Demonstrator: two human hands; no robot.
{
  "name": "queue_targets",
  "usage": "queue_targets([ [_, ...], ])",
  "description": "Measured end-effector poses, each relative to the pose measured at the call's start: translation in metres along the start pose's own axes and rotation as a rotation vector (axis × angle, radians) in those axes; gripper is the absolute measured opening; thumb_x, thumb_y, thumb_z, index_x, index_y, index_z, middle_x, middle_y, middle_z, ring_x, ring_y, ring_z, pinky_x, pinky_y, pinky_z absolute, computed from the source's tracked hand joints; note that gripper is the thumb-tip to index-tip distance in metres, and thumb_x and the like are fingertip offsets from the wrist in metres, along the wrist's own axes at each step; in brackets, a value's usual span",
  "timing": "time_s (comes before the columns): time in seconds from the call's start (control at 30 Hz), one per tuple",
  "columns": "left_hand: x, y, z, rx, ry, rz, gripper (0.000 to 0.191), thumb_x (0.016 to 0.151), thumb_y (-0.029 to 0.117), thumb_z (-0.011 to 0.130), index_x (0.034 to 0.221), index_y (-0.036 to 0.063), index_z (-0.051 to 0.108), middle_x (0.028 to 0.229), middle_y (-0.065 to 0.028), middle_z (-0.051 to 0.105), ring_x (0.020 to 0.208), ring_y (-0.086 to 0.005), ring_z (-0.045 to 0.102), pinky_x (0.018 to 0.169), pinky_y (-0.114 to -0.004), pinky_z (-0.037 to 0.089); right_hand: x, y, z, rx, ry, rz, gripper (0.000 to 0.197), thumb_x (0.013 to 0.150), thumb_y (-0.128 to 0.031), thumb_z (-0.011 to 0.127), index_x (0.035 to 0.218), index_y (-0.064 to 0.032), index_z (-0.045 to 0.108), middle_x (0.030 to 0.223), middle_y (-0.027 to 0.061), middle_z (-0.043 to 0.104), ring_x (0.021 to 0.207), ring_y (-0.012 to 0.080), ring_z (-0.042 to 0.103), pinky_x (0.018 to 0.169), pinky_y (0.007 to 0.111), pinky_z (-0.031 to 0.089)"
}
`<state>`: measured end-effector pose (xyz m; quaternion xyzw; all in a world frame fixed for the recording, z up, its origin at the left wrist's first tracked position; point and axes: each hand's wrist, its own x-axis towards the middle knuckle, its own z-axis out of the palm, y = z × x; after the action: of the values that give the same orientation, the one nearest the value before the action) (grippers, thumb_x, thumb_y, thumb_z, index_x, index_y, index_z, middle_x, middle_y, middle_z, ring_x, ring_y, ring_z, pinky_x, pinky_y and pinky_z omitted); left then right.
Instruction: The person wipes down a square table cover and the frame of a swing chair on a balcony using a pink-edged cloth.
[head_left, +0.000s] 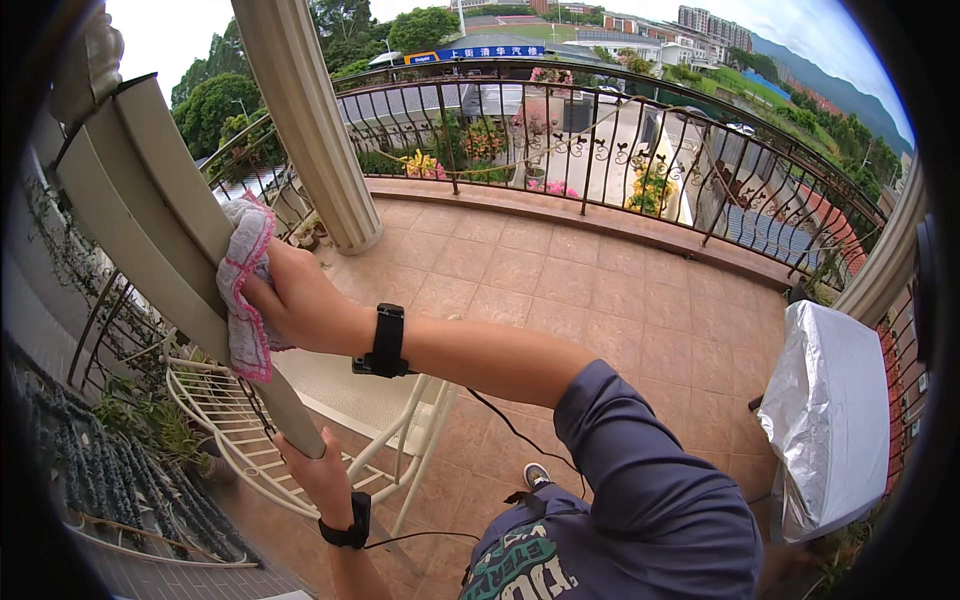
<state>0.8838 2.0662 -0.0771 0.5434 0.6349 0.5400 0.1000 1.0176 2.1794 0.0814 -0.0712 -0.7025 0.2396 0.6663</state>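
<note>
My right hand (304, 300), a black band on its wrist, grips a pale grey cloth with pink edging (247, 281). The cloth is wrapped around the edge of a long beige slat (172, 165) and lies across its neighbour. Lower down, my left hand (319, 476), also with a black wrist device, holds the bottom end of a beige slat (289, 412). A dark chain (257, 409) hangs beside that end. Some of the left fingers are hidden behind the slat. The slats stand close together and rise to the upper left.
Below the slats is a cream metal bench (247, 450) with a mesh panel. A fluted column (319, 135) and a dark metal railing (592, 157) edge the tiled balcony. At the right stands an object under a silver cover (832, 420). Black cables (517, 431) hang near the body; plants stand at the left.
</note>
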Motion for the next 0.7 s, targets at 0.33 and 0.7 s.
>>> queue_targets([
  [0.33, -0.002, -0.002, 0.003, 0.036, 0.031, 0.055, 0.035, 0.077, 0.003, 0.056, 0.105, -0.0026, 0.037, 0.072, -0.0122, 0.049, 0.060, -0.0225, 0.051, 0.059, -0.033, 0.043, 0.078, -0.029, 0.015, -0.105, 0.053, -0.151, 0.042, 0.079, -0.010, 0.052, 0.108, 0.0109, 0.030, 0.105, 0.0347, 0.046, 0.094, 0.0458, 0.048, 0.081, 0.046, 0.041],
  [0.7, 0.005, -0.014, 0.004, 0.076, 0.042, -0.088, 0.058, 0.078, 0.005, 0.055, 0.127, -0.0082, 0.027, 0.079, -0.0104, 0.052, 0.068, -0.0179, 0.051, 0.062, -0.031, 0.043, -0.007, 0.017, 0.011, -0.066, 0.007, -0.088, 0.046, 0.078, -0.010, 0.059, 0.109, 0.0060, 0.030, 0.091, 0.0319, 0.050, 0.087, 0.0467, 0.050, 0.071, 0.047, 0.042],
])
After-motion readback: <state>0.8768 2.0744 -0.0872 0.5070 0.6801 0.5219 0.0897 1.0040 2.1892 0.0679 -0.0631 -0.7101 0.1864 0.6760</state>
